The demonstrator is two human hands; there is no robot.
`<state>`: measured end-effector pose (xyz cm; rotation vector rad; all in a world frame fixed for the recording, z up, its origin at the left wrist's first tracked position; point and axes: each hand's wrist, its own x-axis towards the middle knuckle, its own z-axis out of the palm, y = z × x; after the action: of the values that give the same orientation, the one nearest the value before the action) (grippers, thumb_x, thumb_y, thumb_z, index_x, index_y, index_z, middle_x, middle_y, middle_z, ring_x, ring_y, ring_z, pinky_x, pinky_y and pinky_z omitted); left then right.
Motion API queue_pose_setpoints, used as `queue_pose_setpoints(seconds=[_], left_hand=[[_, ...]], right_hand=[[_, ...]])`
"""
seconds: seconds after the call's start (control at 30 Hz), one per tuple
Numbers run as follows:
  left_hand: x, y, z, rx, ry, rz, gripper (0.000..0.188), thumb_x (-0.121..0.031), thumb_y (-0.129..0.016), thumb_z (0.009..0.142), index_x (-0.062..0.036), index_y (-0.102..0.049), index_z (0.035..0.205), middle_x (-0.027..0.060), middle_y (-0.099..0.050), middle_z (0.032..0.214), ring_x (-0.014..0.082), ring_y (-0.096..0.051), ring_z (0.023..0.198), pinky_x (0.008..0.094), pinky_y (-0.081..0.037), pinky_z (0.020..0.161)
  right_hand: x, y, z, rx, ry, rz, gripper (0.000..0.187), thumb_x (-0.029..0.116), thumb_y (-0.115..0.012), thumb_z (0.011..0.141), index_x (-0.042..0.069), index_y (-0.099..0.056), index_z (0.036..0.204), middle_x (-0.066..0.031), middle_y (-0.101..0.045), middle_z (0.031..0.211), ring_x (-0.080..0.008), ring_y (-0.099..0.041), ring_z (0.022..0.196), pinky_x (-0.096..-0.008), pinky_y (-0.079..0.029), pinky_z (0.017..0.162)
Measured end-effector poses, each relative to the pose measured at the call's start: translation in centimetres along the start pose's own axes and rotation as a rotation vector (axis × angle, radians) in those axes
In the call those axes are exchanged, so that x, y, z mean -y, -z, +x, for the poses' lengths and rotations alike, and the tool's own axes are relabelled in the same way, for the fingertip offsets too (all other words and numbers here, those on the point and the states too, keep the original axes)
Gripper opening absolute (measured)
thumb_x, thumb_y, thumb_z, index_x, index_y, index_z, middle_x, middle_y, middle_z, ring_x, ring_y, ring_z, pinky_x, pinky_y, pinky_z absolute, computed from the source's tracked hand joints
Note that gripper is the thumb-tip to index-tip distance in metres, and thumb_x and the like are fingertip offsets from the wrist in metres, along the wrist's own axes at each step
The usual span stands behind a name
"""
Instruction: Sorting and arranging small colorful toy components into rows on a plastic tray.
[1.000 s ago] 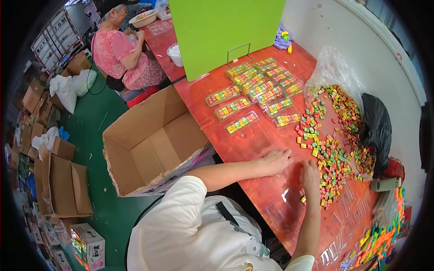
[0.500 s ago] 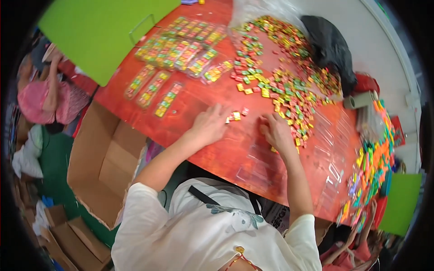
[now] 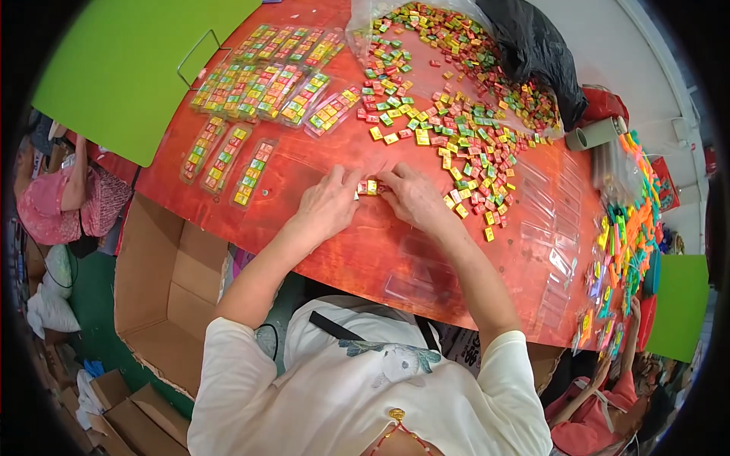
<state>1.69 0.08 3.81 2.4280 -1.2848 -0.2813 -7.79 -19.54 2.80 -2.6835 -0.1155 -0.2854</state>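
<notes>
A short row of small block-shaped wrapped candies [image 3: 370, 187] in red and yellow lies on the red table in front of me. My left hand [image 3: 328, 205] has its fingers closed at the row's left end. On the other end, the bent fingers of my right hand [image 3: 414, 197] press in, so the row is held between both hands. Fingertips partly cover the outermost pieces. A heap of loose candies [image 3: 479, 163], yellow, red and green, spreads just beyond my right hand. Left of my hands lie three filled clear trays [image 3: 252, 173].
More filled trays [image 3: 266, 80] are stacked at the far left. Clear empty trays [image 3: 559, 262] lie on the right. A black bag [image 3: 532, 45], a grey-green cylinder [image 3: 597, 135] and colourful items [image 3: 635, 220] line the right side. An open cardboard box [image 3: 171, 281] stands left. Other people sit at both sides.
My right hand has moved left, away from the heap, to the candies beside my left hand. The loose pieces between the hands are now drawn together in a row.
</notes>
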Motion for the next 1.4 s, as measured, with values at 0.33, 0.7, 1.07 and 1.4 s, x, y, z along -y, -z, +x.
queue_pose_setpoints(seconds=[0.33,0.7,1.07,1.4], left_hand=[[0.6,-0.7,0.5,0.002,-0.046,0.016,0.053,-0.011,-0.066,0.09,-0.008,-0.047,0.139,0.0198,-0.05,0.114,0.041,-0.063,0.104,0.0498,-0.057,0.079],[1.7,0.3,-0.6,-0.026,0.007,0.035,0.048,-0.015,-0.069,0.09,-0.0084,-0.051,0.134,0.0176,-0.05,0.114,0.0399,-0.064,0.1,0.0496,-0.056,0.078],[0.2,0.2,0.4,-0.089,-0.048,0.047,0.037,-0.015,-0.063,0.091,-0.0055,-0.055,0.126,0.0208,-0.055,0.104,0.0386,-0.068,0.093,0.0497,-0.058,0.072],[0.2,-1.1,0.9,-0.028,-0.122,0.154,0.031,-0.016,-0.064,0.094,-0.0098,-0.057,0.124,0.0179,-0.055,0.103,0.04,-0.068,0.082,0.0498,-0.057,0.067]], right_hand=[[-2.4,5.3,-3.6,0.141,-0.274,-0.074,0.024,0.019,-0.065,0.091,0.002,-0.068,0.108,-0.0177,-0.063,0.094,-0.037,-0.067,0.087,-0.0467,-0.054,0.079],[-1.4,1.8,-2.2,0.061,-0.236,-0.24,0.015,0.016,-0.06,0.091,0.001,-0.062,0.096,-0.0195,-0.065,0.088,-0.0388,-0.067,0.084,-0.0482,-0.054,0.075],[-0.3,1.5,-1.0,0.091,-0.192,0.047,0.04,0.02,-0.069,0.09,0.007,-0.059,0.127,-0.0194,-0.062,0.099,-0.042,-0.065,0.092,-0.0477,-0.053,0.079],[3.0,-1.9,-1.2,-0.049,-0.287,-0.036,0.024,0.015,-0.064,0.09,0.006,-0.063,0.112,-0.0205,-0.059,0.091,-0.0414,-0.066,0.081,-0.0502,-0.054,0.07]])
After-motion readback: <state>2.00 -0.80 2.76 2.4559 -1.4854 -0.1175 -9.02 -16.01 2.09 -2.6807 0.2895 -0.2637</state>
